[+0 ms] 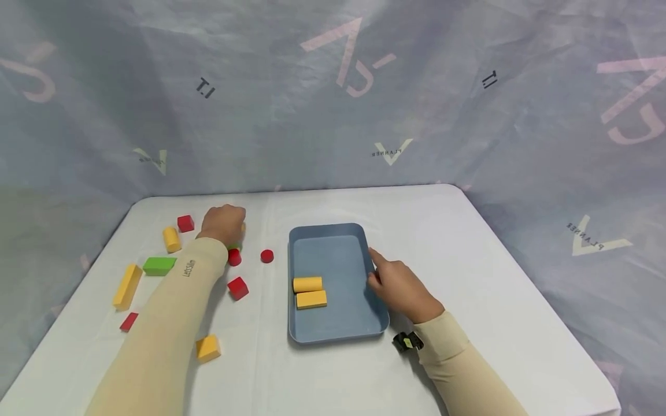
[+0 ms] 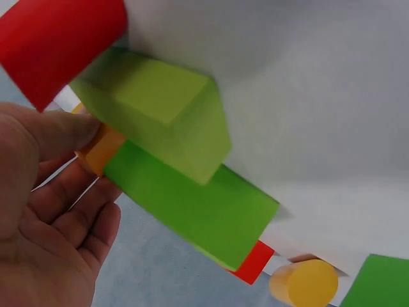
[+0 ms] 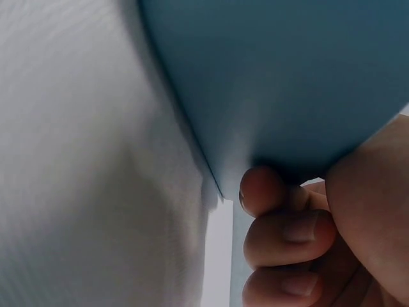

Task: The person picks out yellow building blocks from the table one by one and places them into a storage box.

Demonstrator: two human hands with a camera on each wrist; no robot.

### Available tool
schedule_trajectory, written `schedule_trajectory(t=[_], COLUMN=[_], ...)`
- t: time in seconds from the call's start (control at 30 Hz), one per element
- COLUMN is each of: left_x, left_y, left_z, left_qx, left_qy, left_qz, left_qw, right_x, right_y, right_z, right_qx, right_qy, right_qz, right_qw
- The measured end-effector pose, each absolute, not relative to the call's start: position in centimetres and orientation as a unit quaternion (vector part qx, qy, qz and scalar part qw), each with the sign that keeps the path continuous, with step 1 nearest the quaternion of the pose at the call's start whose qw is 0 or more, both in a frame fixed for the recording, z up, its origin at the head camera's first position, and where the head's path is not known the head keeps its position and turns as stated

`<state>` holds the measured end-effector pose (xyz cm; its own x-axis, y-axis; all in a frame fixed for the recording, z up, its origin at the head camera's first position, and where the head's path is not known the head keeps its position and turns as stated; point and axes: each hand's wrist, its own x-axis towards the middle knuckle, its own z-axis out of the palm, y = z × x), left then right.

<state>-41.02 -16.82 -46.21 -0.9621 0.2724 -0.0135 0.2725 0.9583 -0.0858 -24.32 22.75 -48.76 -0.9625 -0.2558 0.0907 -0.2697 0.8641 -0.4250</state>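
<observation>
At the far left of the table, my left hand (image 1: pixel 224 224) pinches a yellow block (image 2: pixel 101 152) between thumb and fingers; its shape is mostly hidden. Beside it in the left wrist view are a light green block (image 2: pixel 160 109), a longer green block (image 2: pixel 192 198) and a red piece (image 2: pixel 61 45) close to the camera. My right hand (image 1: pixel 404 288) grips the right wall of a blue-grey tray (image 1: pixel 333 251), thumb on the inner side and fingers curled outside. In the tray a yellow cylinder (image 1: pixel 307 284) and a yellow rectangular block (image 1: pixel 311 300) lie side by side.
Left of the tray lie red discs, including one (image 1: pixel 267 256), a red cube (image 1: pixel 238 288) and a yellow block (image 1: pixel 208 348). Further left are a long yellow bar (image 1: pixel 127 287), a green block (image 1: pixel 159 266) and a yellow cylinder (image 1: pixel 171 239). A grey printed curtain (image 1: pixel 312 127) hangs behind.
</observation>
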Motion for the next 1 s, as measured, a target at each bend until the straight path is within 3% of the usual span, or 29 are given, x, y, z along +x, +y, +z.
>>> schedule_trajectory(t=[0.37, 1.0], left_x=[-40.9, -40.2], left_y=[-16.5, -13.1], left_z=[-44.1, -42.4], left_qx=[0.148, 0.190], left_qy=[0.987, 0.978], left_qz=[0.006, 0.013], left_qw=[-0.061, -0.081], right_x=[-24.2, -24.4], right_y=[22.8, 23.0], right_z=[-48.7, -48.9], right_qx=[0.140, 0.141], right_qy=[-0.965, -0.965], right_qz=[0.222, 0.221], right_qw=[0.017, 0.018])
